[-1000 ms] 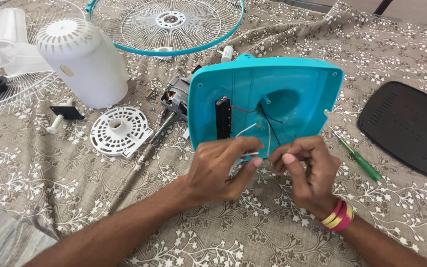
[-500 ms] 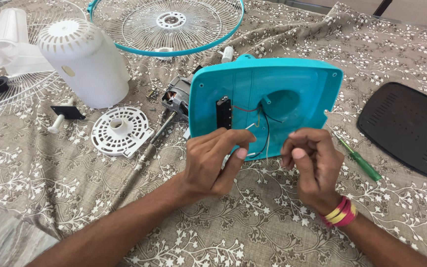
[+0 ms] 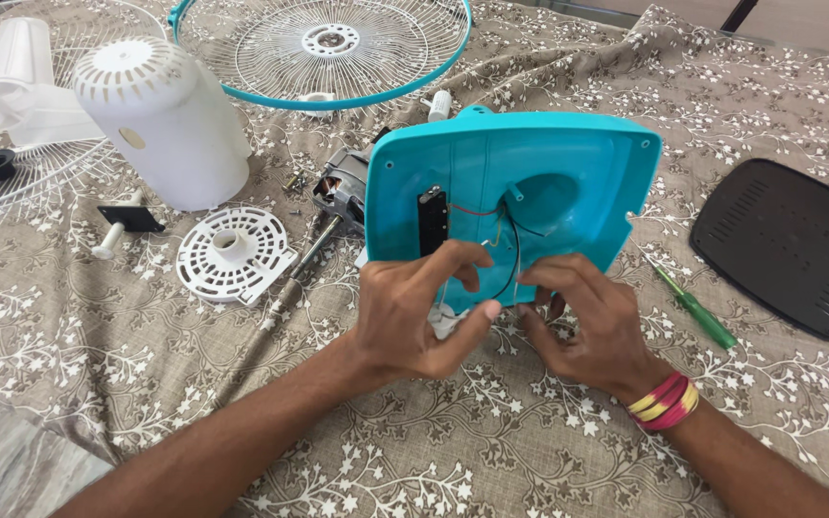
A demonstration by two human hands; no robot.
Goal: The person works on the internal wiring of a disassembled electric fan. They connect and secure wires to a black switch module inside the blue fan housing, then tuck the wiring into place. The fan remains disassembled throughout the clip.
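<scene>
A turquoise fan base shell (image 3: 530, 182) is propped up, hollow side showing, near the middle of the patterned tablecloth (image 3: 146, 384). Its lower edge is met by both hands: the left hand (image 3: 414, 317) is curled with thumb and fingers pinched on a small white part (wires run up from it), while the right hand (image 3: 587, 326) is half closed, fingertips at the wires (image 3: 510, 259); what it grips cannot be told. A green screwdriver (image 3: 693, 312) lies just right.

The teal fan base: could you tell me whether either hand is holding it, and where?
Both hands, left hand and right hand, grip the teal fan base at its lower edge, by the wires.
</scene>
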